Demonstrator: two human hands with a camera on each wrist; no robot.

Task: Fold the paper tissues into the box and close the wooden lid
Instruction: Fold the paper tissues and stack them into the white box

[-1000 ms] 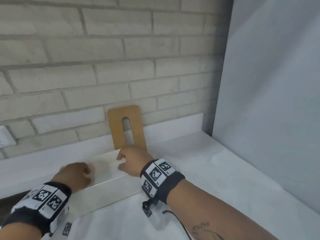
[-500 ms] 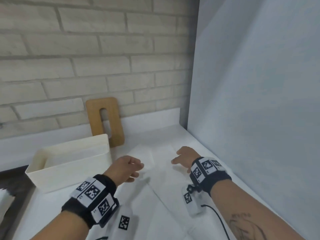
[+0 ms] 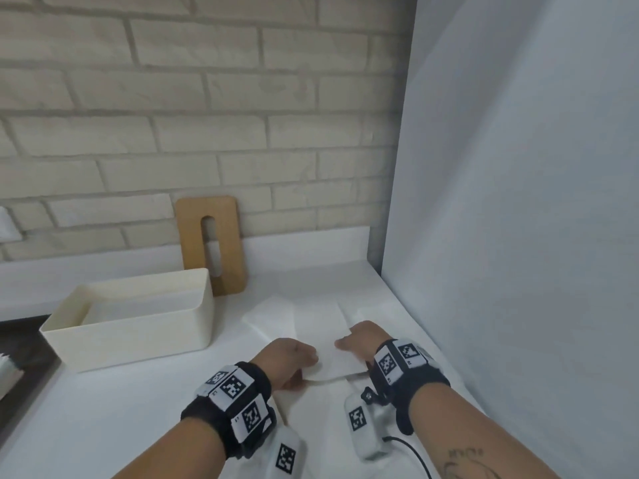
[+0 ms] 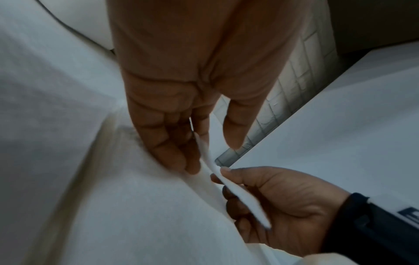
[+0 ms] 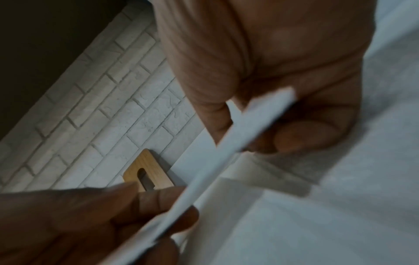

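Observation:
Several white tissues (image 3: 313, 318) lie flat on the white counter, right of the open cream box (image 3: 133, 335). The wooden lid (image 3: 226, 233) with a slot leans upright against the brick wall behind the box. My left hand (image 3: 304, 366) and right hand (image 3: 345, 345) each pinch the near edge of the top tissue (image 3: 337, 363), lifted off the pile. The left wrist view shows that tissue's edge (image 4: 229, 182) running from my left fingers (image 4: 172, 152) into the right hand (image 4: 223, 173). In the right wrist view the tissue's edge (image 5: 224, 154) crosses diagonally under my right thumb (image 5: 294, 138).
A tall white panel (image 3: 518, 202) walls off the counter's right side, close to my right wrist. A dark surface (image 3: 20, 340) adjoins the counter at the far left. The box interior shows a white layer low inside.
Both hands left the box and moved right to the tissues. They then drew closer together and toward me, and now pinch and lift the near edge of the top tissue.

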